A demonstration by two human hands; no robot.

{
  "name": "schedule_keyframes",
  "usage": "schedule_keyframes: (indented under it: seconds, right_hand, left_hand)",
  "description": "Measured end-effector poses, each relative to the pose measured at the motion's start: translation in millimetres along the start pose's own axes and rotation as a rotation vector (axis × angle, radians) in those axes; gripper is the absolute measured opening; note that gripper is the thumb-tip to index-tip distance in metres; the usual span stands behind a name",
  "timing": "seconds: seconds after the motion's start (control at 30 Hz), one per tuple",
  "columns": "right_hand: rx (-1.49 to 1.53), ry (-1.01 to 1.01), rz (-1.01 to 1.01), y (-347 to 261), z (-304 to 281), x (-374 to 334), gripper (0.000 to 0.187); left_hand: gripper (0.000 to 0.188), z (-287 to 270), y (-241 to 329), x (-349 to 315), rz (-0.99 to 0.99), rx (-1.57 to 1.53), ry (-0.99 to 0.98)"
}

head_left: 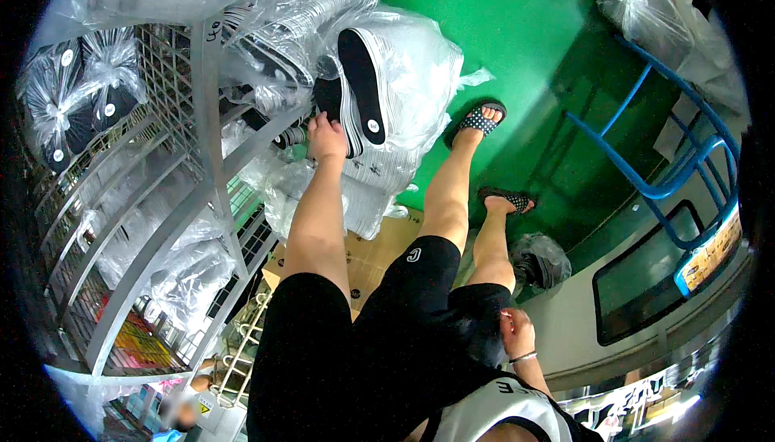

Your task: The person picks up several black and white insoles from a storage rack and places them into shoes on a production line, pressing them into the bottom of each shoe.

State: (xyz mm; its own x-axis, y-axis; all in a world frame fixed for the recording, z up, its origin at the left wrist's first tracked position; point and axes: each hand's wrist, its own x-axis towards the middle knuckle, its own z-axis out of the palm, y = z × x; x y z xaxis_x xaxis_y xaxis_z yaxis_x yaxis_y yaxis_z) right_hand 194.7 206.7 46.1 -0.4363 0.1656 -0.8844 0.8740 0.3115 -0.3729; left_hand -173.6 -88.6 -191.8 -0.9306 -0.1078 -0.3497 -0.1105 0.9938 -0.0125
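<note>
My left hand [327, 137] reaches out at the end of a straight arm, its fingers bent around the edge of a stack of black insoles [328, 96] with pale layered sides. Right against that stack lies another stack of insoles [362, 79], its top one black with a small white round mark. Both rest among clear plastic bags [424, 50] that hold more pale insoles. Beside my thigh, low on the right, my right hand [518, 335] hangs with its fingers curled in; I see nothing in it.
A grey metal rack [208, 111] with mesh shelves and bagged insoles [113, 107] stands at the left. Cardboard [379, 252] lies under the bags. A blue tubular frame [670, 184] is at the right on the green floor [525, 30]. A plastic bag [541, 263] sits near my foot.
</note>
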Motion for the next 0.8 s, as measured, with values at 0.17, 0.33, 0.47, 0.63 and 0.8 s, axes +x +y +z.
schedule_keyframes:
  seconds: [0.17,0.33,0.47,0.63,0.8]
  right_hand:
    - [0.040,0.018,0.059,8.3,2.4,-1.2,0.012]
    - [0.018,-0.025,0.094,16.2,5.9,-2.2,0.013]
    - [0.077,0.020,0.098,18.3,14.5,-3.4,0.013]
    - [0.098,0.025,0.067,6.6,11.4,3.5,0.012]
    - [0.116,0.066,0.083,2.9,0.9,-2.8,0.012]
  left_hand:
    - [0.058,5.0,16.8,11.1,-0.215,-0.302,-0.067]
    - [0.069,15.6,-34.2,16.8,-0.087,-0.562,0.016]
    - [0.070,-15.3,37.0,-17.4,-0.141,-0.511,0.113]
    - [0.085,-8.4,84.6,-31.5,-0.177,-0.395,-0.015]
    - [0.086,2.1,60.5,-19.4,-0.173,-0.476,0.021]
